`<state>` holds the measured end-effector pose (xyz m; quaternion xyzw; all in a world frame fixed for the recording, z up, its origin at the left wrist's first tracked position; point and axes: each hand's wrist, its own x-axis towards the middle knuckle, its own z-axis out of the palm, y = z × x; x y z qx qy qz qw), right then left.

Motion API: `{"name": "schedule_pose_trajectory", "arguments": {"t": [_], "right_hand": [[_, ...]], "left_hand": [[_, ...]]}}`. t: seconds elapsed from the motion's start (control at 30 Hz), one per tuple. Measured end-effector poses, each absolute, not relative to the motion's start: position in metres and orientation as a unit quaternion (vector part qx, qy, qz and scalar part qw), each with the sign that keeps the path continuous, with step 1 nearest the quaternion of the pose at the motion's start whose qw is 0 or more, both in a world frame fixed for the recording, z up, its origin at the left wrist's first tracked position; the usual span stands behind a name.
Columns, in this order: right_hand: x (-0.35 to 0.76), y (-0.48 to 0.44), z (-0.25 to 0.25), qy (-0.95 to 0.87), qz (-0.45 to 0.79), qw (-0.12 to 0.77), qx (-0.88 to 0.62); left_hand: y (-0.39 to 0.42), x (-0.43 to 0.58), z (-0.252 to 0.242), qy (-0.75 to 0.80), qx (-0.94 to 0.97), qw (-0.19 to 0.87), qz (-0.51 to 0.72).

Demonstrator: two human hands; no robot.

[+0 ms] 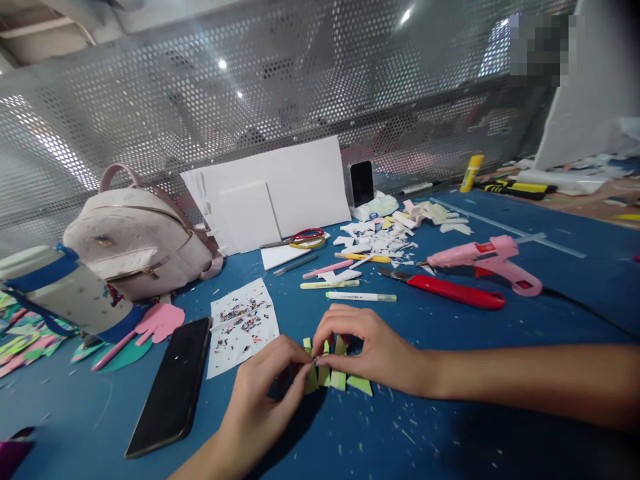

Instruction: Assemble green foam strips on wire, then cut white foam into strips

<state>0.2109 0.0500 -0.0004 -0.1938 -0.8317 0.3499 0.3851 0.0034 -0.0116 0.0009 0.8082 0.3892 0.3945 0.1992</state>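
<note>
The left hand [267, 390] and right hand [363, 343] meet, fingers curled, fingertips pinched on a tiny piece [315, 360], mostly hidden and hard to make out, above partly covered green strips [339, 381] on the blue table [400, 440].

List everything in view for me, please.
table: 1, blue, foreground
screen: 1, perforated grey, behind
backpack: 1, pale pink, left
tumbler: 1, white-blue, left
foam shapes: many, pink-green, left
flat phone: 1, black, left
upright device: 1, black-faced, rear
sheet: 1, speckled white, centre-left
boards: at least 2, white, rear
scissors: 1, red-yellow, rear-centre
pens: at least 5, mixed, centre
scraps: many, mostly white, rear-centre
glue stick: 1, yellow, rear-right
tools: count unclear, yellow-black, rear-right
cutter: 1, red, right
glue gun: 1, pink, right
strips: at least 4, green, lower-centre
left hand grip: 1, bare, at strips
right hand grip: 1, bare, at strips
</note>
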Motion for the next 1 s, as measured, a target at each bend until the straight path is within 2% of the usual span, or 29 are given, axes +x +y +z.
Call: {"name": "schedule_pose_trajectory", "arguments": {"t": [1.0], "right_hand": [[0.2117,0.0495,0.0009,-0.835,0.354,0.383,-0.176]], "left_hand": [[-0.0122,0.0021,-0.0006,0.395,0.806,0.205,0.389]]}}
